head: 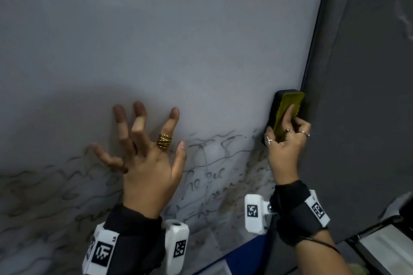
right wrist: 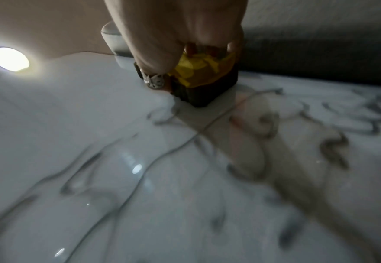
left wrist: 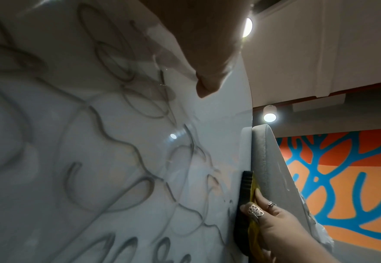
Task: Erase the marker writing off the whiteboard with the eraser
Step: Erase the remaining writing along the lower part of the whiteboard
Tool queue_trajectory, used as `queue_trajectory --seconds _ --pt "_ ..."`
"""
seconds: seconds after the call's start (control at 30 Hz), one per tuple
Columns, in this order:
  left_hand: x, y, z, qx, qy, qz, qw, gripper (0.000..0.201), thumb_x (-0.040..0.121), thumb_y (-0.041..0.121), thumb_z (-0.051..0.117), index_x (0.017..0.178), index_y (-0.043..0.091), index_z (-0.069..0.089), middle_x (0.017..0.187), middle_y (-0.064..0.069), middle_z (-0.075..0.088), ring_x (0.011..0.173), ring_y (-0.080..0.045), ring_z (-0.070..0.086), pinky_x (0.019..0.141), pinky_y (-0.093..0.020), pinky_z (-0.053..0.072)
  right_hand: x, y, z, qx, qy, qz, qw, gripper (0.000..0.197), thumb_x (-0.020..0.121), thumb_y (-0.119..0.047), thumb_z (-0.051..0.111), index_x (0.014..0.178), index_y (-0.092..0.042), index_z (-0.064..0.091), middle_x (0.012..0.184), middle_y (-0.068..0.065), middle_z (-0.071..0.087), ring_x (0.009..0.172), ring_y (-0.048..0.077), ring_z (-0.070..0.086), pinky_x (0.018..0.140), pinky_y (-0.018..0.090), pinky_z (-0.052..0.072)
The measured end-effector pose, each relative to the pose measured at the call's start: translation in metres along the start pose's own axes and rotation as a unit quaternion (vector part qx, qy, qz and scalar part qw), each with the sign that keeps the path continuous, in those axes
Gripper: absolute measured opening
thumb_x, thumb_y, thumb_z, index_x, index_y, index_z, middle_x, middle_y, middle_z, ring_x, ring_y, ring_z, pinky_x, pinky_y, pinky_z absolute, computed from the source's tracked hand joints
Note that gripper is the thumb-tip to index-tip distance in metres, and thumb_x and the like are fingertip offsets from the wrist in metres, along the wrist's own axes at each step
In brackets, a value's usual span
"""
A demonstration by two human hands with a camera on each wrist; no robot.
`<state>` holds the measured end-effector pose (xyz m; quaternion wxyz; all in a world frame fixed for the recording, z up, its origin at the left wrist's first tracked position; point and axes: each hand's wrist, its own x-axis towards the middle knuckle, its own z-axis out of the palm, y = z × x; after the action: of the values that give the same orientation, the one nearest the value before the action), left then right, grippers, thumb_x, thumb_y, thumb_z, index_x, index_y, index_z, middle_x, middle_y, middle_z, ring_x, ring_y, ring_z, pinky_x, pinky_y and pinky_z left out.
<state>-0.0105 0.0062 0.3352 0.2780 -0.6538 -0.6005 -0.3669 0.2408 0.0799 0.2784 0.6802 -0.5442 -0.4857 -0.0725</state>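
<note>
The whiteboard (head: 178, 40) fills the head view, wiped above and covered below with smeared black marker writing (head: 207, 183). My right hand (head: 285, 140) grips the eraser (head: 288, 109), yellow-backed with a black pad, and holds it flat against the board at its right edge. In the right wrist view the eraser (right wrist: 203, 78) sits on the board just above the writing (right wrist: 333, 147). My left hand (head: 145, 152) is spread wide, its fingertips (head: 119, 110) pressed on the board left of the eraser. The left wrist view shows the eraser (left wrist: 245, 204) edge-on and the writing (left wrist: 117, 142) close up.
A grey padded panel (head: 357, 96) stands directly right of the board's edge, touching the eraser's side. A blue frame strip (head: 241, 250) runs along the board's lower right. An orange and blue patterned wall (left wrist: 353, 186) lies beyond the panel.
</note>
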Motion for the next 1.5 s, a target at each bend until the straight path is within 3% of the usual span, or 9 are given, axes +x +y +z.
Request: queue_trajectory --seconds 0.2,0.3,0.47,0.7,0.93,1.07,1.27,1.4,1.5 --pt "0.002 0.004 0.005 0.013 0.012 -0.011 1.000 0.053 0.085 0.048 0.047 0.137 0.039 0.044 0.150 -0.011 0.015 0.143 -0.032 -0.001 0.097 -0.073 -0.003 -0.039 -0.016 0.006 0.011 -0.097 -0.151 0.984 0.068 0.077 -0.021 0.059 0.140 -0.033 0.034 0.119 0.002 0.035 0.109 0.023 0.037 0.098 0.025 0.033" --pt "0.003 0.003 0.008 0.010 0.020 -0.009 1.000 0.053 0.084 0.047 0.050 0.137 0.038 0.045 0.150 -0.011 0.015 0.143 -0.034 0.000 0.097 -0.072 -0.004 -0.009 0.013 -0.007 0.011 -0.067 -0.080 0.994 0.069 0.073 -0.014 0.065 0.136 -0.025 0.039 0.116 0.003 0.033 0.107 0.017 0.034 0.099 0.017 0.030" --pt "0.004 0.002 0.007 -0.006 0.015 -0.008 1.000 0.054 0.084 0.050 0.046 0.137 0.040 0.042 0.151 -0.009 0.012 0.143 -0.029 -0.005 0.096 -0.073 -0.005 -0.006 0.013 0.002 -0.012 0.011 0.017 1.000 0.064 0.075 -0.028 0.059 0.137 -0.016 0.043 0.111 0.021 0.043 0.101 0.037 0.045 0.093 0.048 0.044" --pt "0.002 0.004 0.007 -0.002 0.018 -0.017 1.000 0.054 0.084 0.050 0.047 0.137 0.041 0.040 0.151 -0.010 0.011 0.143 -0.030 -0.004 0.096 -0.073 -0.004 -0.050 -0.025 0.011 -0.003 -0.108 -0.214 0.971 0.059 0.080 -0.026 0.058 0.136 -0.025 0.042 0.126 0.007 0.039 0.104 0.025 0.038 0.096 0.028 0.034" --pt "0.002 0.000 0.005 -0.012 0.011 -0.007 1.000 0.056 0.083 0.049 0.050 0.137 0.042 0.041 0.151 -0.008 0.012 0.143 -0.028 -0.006 0.096 -0.074 -0.004 0.011 0.029 -0.015 0.000 -0.033 0.017 0.999 0.060 0.073 -0.007 0.067 0.132 -0.007 0.053 0.117 0.025 0.045 0.109 0.039 0.044 0.092 0.016 0.034" --pt "0.002 -0.001 0.004 -0.013 0.003 -0.004 1.000 0.059 0.082 0.048 0.050 0.139 0.043 0.037 0.151 -0.007 0.011 0.143 -0.026 -0.008 0.096 -0.072 -0.006 -0.026 0.001 -0.005 -0.016 -0.030 0.000 0.999 0.055 0.070 -0.017 0.069 0.124 -0.014 0.061 0.115 0.018 0.055 0.101 0.031 0.056 0.088 0.029 0.045" --pt "0.002 0.000 0.001 -0.011 -0.003 -0.013 1.000 0.058 0.083 0.049 0.048 0.139 0.045 0.035 0.152 -0.006 0.008 0.143 -0.027 -0.007 0.097 -0.069 -0.008 -0.026 0.005 -0.016 0.051 -0.120 -0.074 0.989 0.055 0.065 -0.016 0.082 0.117 -0.019 0.063 0.104 0.006 0.053 0.096 -0.007 0.049 0.090 0.003 0.036" --pt "0.002 -0.001 -0.004 -0.016 -0.029 -0.011 0.999 0.061 0.081 0.047 0.045 0.141 0.046 0.032 0.153 -0.004 0.006 0.143 -0.022 -0.013 0.098 -0.065 -0.015 0.007 0.041 -0.028 0.082 -0.071 0.039 0.993 0.054 0.058 -0.048 0.084 0.103 -0.062 0.058 0.112 0.013 0.060 0.107 0.013 0.056 0.096 0.034 0.047" --pt "0.003 -0.002 -0.011 -0.007 -0.054 -0.013 0.998 0.072 0.072 0.035 0.037 0.143 0.047 0.029 0.153 -0.005 0.006 0.143 -0.023 -0.013 0.099 -0.056 -0.025 -0.006 0.027 -0.017 0.066 -0.040 0.041 0.996 0.057 0.066 -0.028 0.083 0.113 -0.049 0.058 0.108 0.014 0.058 0.100 0.017 0.054 0.093 0.037 0.048"
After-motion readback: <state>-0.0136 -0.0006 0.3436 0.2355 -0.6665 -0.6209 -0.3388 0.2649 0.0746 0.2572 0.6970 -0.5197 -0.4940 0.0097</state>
